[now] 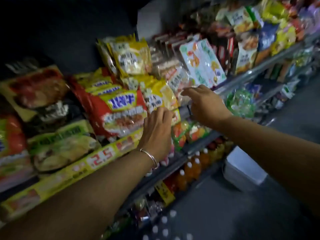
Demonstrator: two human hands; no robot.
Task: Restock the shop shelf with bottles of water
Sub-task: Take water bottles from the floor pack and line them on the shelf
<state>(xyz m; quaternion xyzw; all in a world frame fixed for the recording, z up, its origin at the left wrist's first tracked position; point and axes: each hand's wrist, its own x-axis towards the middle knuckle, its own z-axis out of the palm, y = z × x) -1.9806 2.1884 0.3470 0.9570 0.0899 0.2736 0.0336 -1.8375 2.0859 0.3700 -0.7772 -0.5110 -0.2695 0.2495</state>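
Both hands work at the noodle packets on the snack shelf, apparently tidying: left hand pinching one's edge, right hand hovering, fingers loosely released; no water bottles visible.

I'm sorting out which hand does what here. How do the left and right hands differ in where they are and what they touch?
The left hand wears a silver bangle; the right hand has a bare wrist. The left hand sits lower, its fingertips on the yellow noodle packets, while the right hand reaches higher and further along, toward clear wrapped packs. Both reach into the same shelf, fingers loosely bent, and neither holds a water bottle.
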